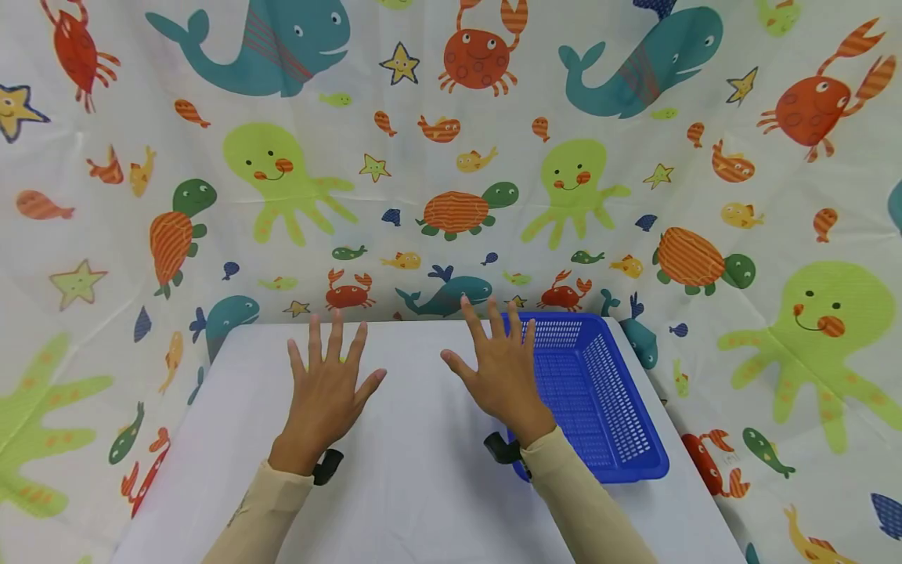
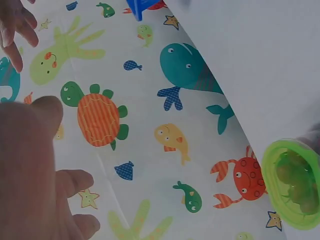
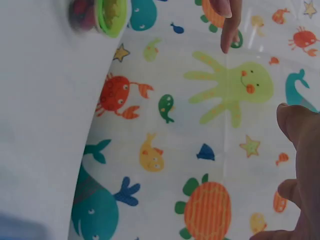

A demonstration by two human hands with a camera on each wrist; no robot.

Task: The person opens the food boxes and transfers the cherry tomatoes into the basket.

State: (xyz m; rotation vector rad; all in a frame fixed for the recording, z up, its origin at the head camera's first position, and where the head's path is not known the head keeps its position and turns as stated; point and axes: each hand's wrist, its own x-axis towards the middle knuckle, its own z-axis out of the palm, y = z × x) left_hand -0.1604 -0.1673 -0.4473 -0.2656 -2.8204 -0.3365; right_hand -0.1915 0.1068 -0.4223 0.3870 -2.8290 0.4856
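Observation:
Both hands are raised over the white table [image 1: 416, 470] with fingers spread, holding nothing. My left hand [image 1: 327, 395] is at the left of centre. Behind its fingers, a small container with a lime-green rim [image 2: 268, 170] stands near the table's far edge. Roundish pieces show inside it in the left wrist view; their kind is unclear. In the head view the left hand hides nearly all of it. My right hand [image 1: 506, 376] hovers by the left side of a blue plastic basket [image 1: 588, 399], covering part of its rim.
The basket, with slotted walls, sits at the table's right side. A white curtain [image 1: 437, 164] printed with sea animals hangs behind the table and along both sides. Each wrist carries a small black camera [image 1: 327, 467].

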